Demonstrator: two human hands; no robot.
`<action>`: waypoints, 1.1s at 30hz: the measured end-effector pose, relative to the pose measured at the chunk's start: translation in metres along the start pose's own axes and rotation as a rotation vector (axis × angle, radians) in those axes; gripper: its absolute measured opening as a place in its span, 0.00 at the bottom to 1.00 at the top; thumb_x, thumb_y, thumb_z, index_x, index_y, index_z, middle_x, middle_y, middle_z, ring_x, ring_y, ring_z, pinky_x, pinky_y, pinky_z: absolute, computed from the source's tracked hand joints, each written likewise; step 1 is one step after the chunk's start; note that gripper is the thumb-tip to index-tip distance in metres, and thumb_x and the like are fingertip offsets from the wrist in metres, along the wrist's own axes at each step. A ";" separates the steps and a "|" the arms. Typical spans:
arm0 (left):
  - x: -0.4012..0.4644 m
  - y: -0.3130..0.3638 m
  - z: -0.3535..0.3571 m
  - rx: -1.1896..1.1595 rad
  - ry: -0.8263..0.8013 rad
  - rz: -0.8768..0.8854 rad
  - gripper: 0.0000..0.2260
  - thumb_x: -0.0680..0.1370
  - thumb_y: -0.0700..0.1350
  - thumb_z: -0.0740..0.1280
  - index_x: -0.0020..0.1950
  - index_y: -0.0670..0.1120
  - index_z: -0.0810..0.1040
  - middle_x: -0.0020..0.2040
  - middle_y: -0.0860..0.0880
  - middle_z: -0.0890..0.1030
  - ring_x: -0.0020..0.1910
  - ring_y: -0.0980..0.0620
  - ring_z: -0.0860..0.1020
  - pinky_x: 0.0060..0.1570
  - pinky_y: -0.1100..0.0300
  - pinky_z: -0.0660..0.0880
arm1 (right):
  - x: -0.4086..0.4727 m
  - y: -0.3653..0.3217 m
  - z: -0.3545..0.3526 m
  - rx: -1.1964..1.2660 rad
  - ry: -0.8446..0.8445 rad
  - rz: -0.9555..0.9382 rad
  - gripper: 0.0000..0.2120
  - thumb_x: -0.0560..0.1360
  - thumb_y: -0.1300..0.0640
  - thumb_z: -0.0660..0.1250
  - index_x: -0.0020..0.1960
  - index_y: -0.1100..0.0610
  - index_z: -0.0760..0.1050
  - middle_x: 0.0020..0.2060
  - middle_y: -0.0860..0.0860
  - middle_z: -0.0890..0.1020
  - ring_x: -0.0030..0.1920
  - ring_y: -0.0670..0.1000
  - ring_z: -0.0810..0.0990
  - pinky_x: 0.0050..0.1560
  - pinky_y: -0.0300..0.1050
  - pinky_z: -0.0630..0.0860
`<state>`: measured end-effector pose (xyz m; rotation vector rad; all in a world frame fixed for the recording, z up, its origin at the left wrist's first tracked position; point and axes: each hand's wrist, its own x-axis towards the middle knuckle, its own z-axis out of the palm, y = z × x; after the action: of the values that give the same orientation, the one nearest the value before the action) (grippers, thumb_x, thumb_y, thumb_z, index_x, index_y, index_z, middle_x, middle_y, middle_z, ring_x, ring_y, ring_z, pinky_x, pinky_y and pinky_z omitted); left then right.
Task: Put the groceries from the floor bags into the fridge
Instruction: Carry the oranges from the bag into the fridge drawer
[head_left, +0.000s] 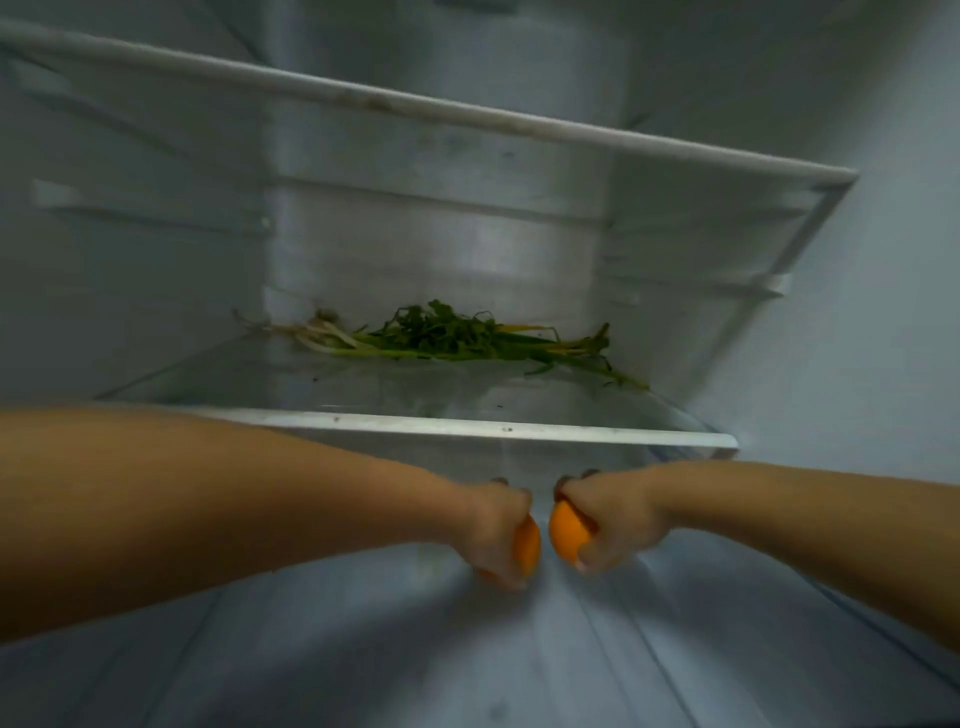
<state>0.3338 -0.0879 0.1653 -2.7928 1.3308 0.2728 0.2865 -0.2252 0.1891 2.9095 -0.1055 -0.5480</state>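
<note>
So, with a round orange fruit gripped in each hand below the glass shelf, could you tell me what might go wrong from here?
1. The round orange fruit in the left hand and the one in the right hand sit nearly touching; released on the smooth ribbed fridge floor, they may roll forward and out.
2. Lifting the hands could knock knuckles on the white-edged glass shelf just above.
3. The wilted green herbs above look neglected.

Two oranges (527, 545) (567, 531), one greens bunch (441, 335), two shelves (467, 422) (415, 104)
</note>
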 end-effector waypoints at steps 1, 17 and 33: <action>0.006 0.000 0.003 0.008 0.017 0.009 0.23 0.75 0.49 0.68 0.66 0.40 0.68 0.63 0.41 0.73 0.55 0.44 0.74 0.42 0.63 0.67 | 0.007 0.000 0.004 -0.009 0.011 -0.002 0.28 0.72 0.46 0.69 0.66 0.56 0.64 0.60 0.56 0.74 0.58 0.56 0.76 0.58 0.52 0.75; -0.046 0.014 -0.048 -0.019 -0.187 -0.145 0.32 0.75 0.57 0.67 0.73 0.46 0.62 0.69 0.45 0.68 0.66 0.45 0.69 0.66 0.49 0.69 | -0.044 -0.010 -0.034 0.254 -0.147 0.097 0.34 0.78 0.46 0.63 0.77 0.53 0.50 0.74 0.56 0.61 0.70 0.58 0.67 0.65 0.55 0.72; -0.389 0.096 -0.008 0.000 0.675 -0.666 0.11 0.76 0.50 0.62 0.53 0.48 0.80 0.54 0.45 0.81 0.53 0.42 0.79 0.50 0.55 0.75 | -0.273 -0.175 0.012 -0.057 0.877 -0.466 0.13 0.77 0.51 0.60 0.58 0.54 0.74 0.53 0.54 0.80 0.52 0.58 0.78 0.43 0.47 0.74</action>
<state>0.0204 0.1493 0.2450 -3.2327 0.3299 -0.7365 0.0352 -0.0271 0.2418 2.8209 0.6889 0.6840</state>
